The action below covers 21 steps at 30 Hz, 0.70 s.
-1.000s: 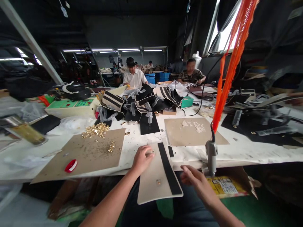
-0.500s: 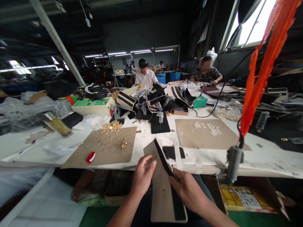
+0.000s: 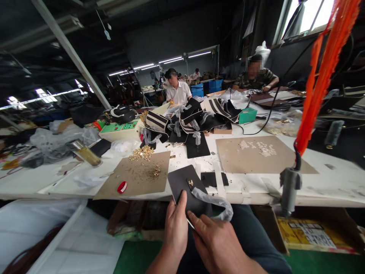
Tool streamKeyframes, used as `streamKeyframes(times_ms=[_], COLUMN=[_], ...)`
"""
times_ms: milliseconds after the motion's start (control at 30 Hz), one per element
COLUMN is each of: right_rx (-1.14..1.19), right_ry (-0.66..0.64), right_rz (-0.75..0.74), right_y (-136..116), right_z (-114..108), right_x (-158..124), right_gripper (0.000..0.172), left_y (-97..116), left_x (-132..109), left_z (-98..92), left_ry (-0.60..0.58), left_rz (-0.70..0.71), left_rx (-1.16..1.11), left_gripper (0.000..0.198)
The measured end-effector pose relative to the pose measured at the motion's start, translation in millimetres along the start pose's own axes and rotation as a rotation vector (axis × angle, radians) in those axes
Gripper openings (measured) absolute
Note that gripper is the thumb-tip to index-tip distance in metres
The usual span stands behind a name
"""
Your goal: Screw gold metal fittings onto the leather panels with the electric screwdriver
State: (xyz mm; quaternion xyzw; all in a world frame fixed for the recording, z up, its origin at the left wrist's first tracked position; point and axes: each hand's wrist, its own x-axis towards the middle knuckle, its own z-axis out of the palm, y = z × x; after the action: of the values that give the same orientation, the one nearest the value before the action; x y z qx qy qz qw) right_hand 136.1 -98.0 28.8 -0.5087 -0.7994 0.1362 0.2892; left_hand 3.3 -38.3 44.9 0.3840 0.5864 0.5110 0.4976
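Note:
A black leather-like panel (image 3: 178, 176) is tilted up in front of me at the table edge, its black face toward me. Near its upper middle sits a small gold fitting (image 3: 190, 183), from which a strap wrapped in clear plastic (image 3: 226, 207) curls to the right. My left hand (image 3: 177, 224) grips the panel's left edge, thumb on the black face and fingers behind. At the lower edge my right hand (image 3: 218, 238) is closed on the panel, index finger along the face; its other fingertips are partly hidden.
Gold fittings (image 3: 142, 153) and a red ring (image 3: 122, 187) lie on the left brown board (image 3: 114, 179). Small white pieces (image 3: 265, 148) cover part of the right board (image 3: 230, 160). A grey tool (image 3: 290, 190) hangs at right. Beyond are piled panels (image 3: 196, 146) and two co-workers.
The panel has been turned over: its beige side with a black strip faced me before, now the black face with fitting and strap does. Both hands have shifted their hold; my left hand has closed on the edge.

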Motion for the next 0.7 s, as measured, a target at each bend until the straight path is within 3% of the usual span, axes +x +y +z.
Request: streamKeyframes(times_ms=[133, 233, 367, 467, 533, 600, 700], right_rx=[0.058, 0.195, 0.438, 0.481, 0.496, 0.514, 0.553], right_ry=[0.049, 0.12, 0.332, 0.609, 0.73, 0.734, 0.597], right_rz=[-0.021, -0.069, -0.149, 0.038, 0.21, 0.311, 0.306], right_y=[-2.0, -5.7, -3.7, 8.5, 20.0, 31.5, 44.6], right_z=[-11.9, -31.0, -66.0, -92.0, -106.2, -116.6, -123.4], right_x=[0.2, -6.0, -32.4, -53.2, -56.9, -49.3, -23.4], right_gripper=[0.054, 0.043, 0.021, 0.015, 0.011, 0.015, 0.025], left_y=[1.6, 18.3, 53.2, 66.1, 64.8, 59.5, 52.1], left_x=[-0.8, 1.4, 14.3, 21.9, 20.0, 12.9, -1.1], left_z=[4.4, 16.1, 30.9, 34.5, 35.6, 38.3, 44.7], left_ry=[0.016, 0.015, -0.086, -0.189, -0.25, -0.319, -0.377], left_rz=[0.02, 0.042, -0.195, -0.346, -0.338, -0.289, -0.166], left_rx=[-0.067, -0.189, -0.389, -0.403, -0.369, -0.33, -0.305], left_gripper=[0.049, 0.048, 0.049, 0.047, 0.047, 0.048, 0.05])
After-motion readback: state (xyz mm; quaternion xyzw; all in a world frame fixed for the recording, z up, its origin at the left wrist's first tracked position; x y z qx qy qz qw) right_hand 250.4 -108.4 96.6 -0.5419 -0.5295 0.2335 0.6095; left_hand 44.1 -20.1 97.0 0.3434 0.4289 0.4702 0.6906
